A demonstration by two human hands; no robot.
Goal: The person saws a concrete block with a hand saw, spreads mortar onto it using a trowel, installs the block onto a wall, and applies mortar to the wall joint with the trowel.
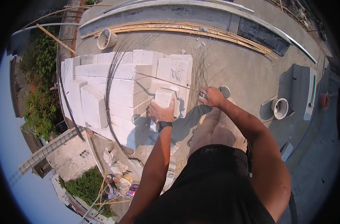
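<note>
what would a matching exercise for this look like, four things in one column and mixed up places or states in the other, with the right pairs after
Column one
1. left hand
2. right hand
3. wristwatch
4. dark strands

Column two
A. strapped round a wrist
B. draped over the stacked white blocks
C. gripping one end of a long thin tool
D. holding a small white block

Right pairs: 1-D, 2-C, 3-A, 4-B
</note>
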